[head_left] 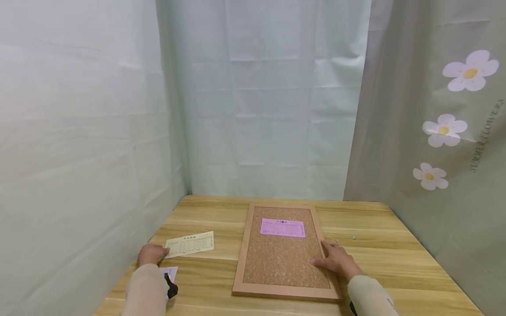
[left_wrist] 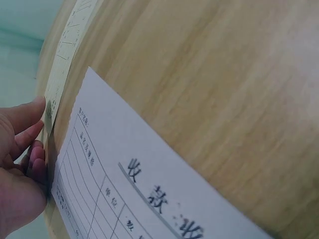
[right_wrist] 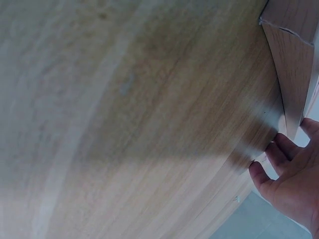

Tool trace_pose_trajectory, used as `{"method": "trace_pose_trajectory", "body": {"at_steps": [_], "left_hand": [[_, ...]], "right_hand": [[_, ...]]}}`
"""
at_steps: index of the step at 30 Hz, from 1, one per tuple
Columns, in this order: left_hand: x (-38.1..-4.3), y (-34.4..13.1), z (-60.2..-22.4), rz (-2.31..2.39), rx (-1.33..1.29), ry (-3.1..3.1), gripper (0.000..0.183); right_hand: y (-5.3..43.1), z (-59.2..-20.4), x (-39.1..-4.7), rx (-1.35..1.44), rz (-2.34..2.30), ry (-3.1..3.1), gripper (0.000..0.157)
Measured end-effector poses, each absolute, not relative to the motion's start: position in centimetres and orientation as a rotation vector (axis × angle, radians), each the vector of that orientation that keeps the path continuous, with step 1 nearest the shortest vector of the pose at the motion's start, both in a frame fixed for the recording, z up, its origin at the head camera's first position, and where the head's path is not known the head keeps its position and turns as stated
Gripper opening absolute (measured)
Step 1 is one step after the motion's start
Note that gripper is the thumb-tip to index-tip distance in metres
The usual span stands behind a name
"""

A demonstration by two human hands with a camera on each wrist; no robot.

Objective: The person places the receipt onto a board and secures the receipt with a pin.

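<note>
At the left, my left hand [head_left: 151, 254] pinches the near-left corner of a yellow printed receipt slip [head_left: 191, 245], thumb on top. In the left wrist view, a pale purple receipt slip [left_wrist: 114, 144] lies beside that hand; the forearm partly hides it in the head view. A cork board [head_left: 286, 261] with a wooden frame lies flat on the table. My right hand [head_left: 337, 260] holds its right edge, thumb over the frame and fingers along the outer side. A purple receipt slip [head_left: 282, 228] lies on the upper part of the cork.
Two tiny pieces, one pinkish [head_left: 337, 240] and one bluish-green [head_left: 353, 237], lie on the wooden table [head_left: 213, 281] right of the board. Pale curtains [head_left: 269, 109] enclose the back and sides. White flowers are printed on the right curtain [head_left: 395, 131].
</note>
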State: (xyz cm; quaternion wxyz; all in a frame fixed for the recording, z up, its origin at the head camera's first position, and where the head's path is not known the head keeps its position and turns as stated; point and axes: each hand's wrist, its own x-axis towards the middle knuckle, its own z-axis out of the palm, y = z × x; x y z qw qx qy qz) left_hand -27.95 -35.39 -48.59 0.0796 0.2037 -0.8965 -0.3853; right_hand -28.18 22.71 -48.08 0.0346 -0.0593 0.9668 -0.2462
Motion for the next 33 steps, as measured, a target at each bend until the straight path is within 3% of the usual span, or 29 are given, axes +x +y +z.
{"method": "trace_pose_trajectory", "body": {"at_steps": [16, 25, 33], "left_hand": [[-27.5, -34.2, -48.3, -1.011, 0.598, -2.631, 0.030], [-27.4, -34.5, -48.4, -1.048, 0.585, -2.638, 0.041], [-27.4, -34.5, -48.6, -1.021, 0.588, -2.649, 0.032]], "right_hand": [[22.8, -48.2, -28.1, -0.156, -0.770, 2.954, 0.094], [22.8, -48.0, -28.1, -0.157, -0.775, 2.947, 0.095], [22.6, -48.0, -28.0, -0.149, -0.778, 2.939, 0.095]]}}
